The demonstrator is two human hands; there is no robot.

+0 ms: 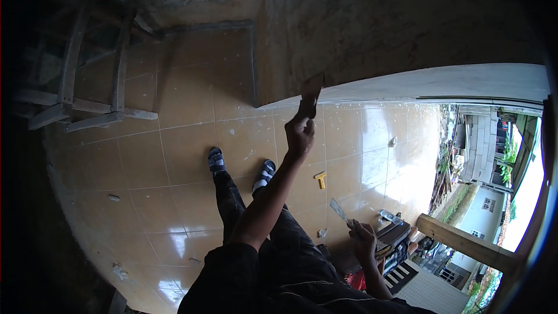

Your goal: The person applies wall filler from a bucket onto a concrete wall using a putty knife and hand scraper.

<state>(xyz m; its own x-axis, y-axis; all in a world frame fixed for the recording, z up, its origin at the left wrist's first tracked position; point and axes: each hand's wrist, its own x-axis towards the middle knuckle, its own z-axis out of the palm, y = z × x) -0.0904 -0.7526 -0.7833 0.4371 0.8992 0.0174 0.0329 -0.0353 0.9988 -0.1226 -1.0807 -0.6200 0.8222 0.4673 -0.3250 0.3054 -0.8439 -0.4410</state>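
My left hand (300,136) is raised in front of me, fingers closed around the handle of a broad putty knife (312,88). Its blade overlaps the lower edge of the grey plastered wall (407,29); contact cannot be made out for sure. Lower and to the right, my right hand (364,239) grips a second putty knife (338,209), its pale blade pointing up and left, away from the wall. A yellow scraper-like tool (320,180) lies on the tiled floor (186,151) between the two hands and my feet.
A wooden trestle (72,81) stands at the far left. White specks and scraps dot the tiles. At the right are a clear bottle (390,217), a dark bag-like item (392,237), a wooden beam (465,243) and the tiled floor's outer edge, with debris beyond.
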